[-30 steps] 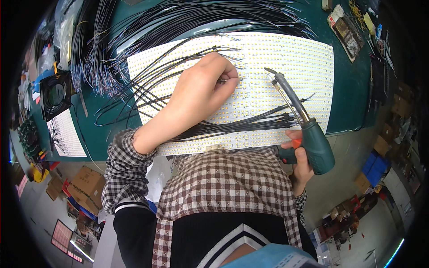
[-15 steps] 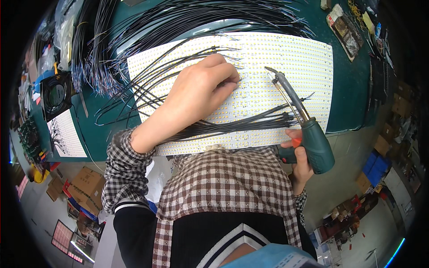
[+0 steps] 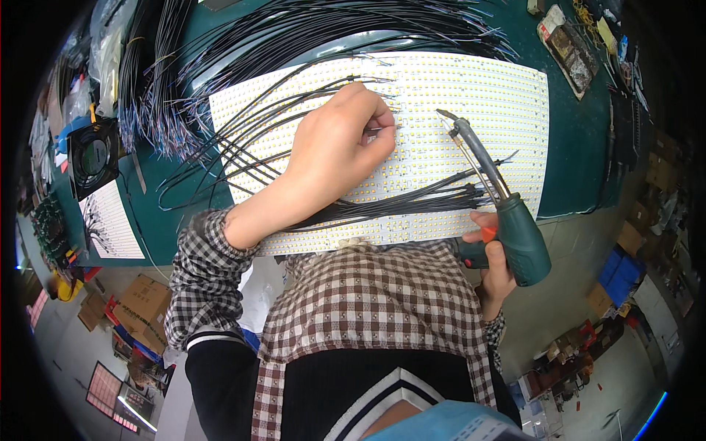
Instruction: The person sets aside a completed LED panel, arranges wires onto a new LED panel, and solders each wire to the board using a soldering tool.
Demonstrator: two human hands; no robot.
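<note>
the left hand (image 3: 334,154) lies on the white led panel (image 3: 471,95), fingertips pinched shut on a thin black wire (image 3: 379,129). at its 3 o'clock the right hand (image 3: 494,261) is wrapped tight around the grip of a green soldering gun (image 3: 507,217), whose tip points to 11 o'clock, near the pinched wire. black wire bundles (image 3: 294,29) fan out at 12 o'clock over the green table (image 3: 581,132).

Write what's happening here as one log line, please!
left hand: pinching black wire on LED panel | right hand: holding green soldering gun, tip above panel | bench: green
</note>
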